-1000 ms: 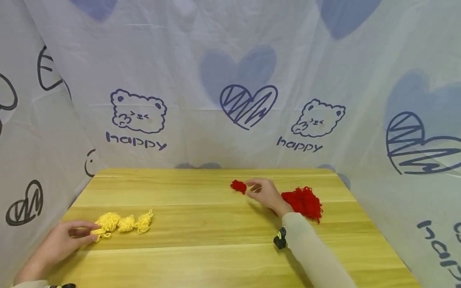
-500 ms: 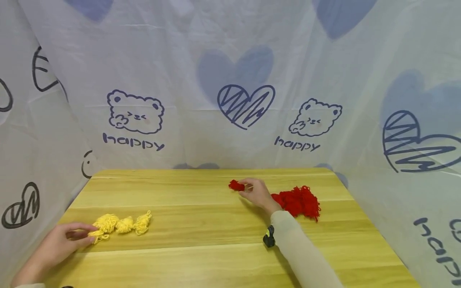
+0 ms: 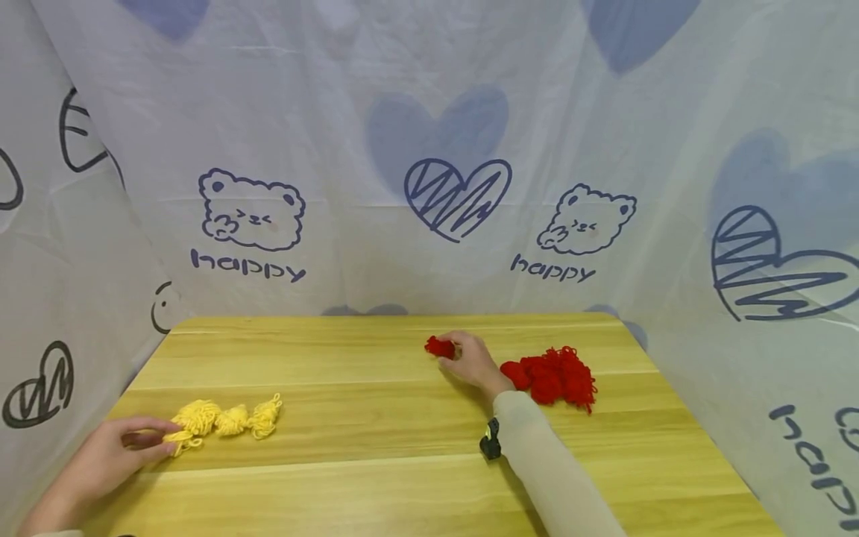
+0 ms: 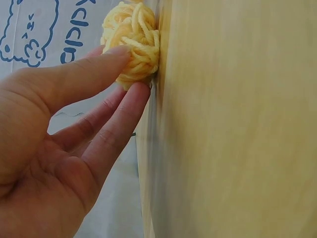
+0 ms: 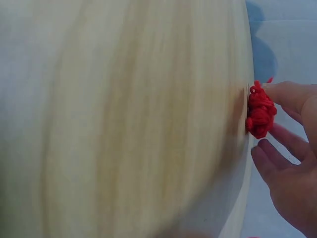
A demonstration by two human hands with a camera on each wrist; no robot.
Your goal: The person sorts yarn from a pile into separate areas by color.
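Head view: the left hand [image 3: 107,459] sits at the lower left of the frame, its fingertips pinching a small yellow yarn bundle [image 3: 180,438] that lies on the wooden surface [image 3: 376,440] at the near end of a row of yellow yarn bundles [image 3: 231,418]. Right of centre, the right hand [image 3: 473,362] grasps a small red yarn bundle [image 3: 439,347] between thumb and fingers, with the loose red yarn pile [image 3: 553,377] just behind the wrist. A printed cloth backdrop [image 3: 429,149] closes in the scene.

Left wrist view: thumb and two fingers [image 4: 119,116] close on the yellow bundle [image 4: 132,42] in the upper middle of the frame, with the bundle resting against the surface [image 4: 237,129].

Right wrist view: at the right edge the red bundle [image 5: 260,111] is held by the right hand [image 5: 290,163], one fingertip above it and others below, and it touches the surface [image 5: 124,119].

To handle these soft bundles well, I judge a light pinch across the middle is best, so the wound strands keep their shape; lifting straight up would avoid dragging loose ends.
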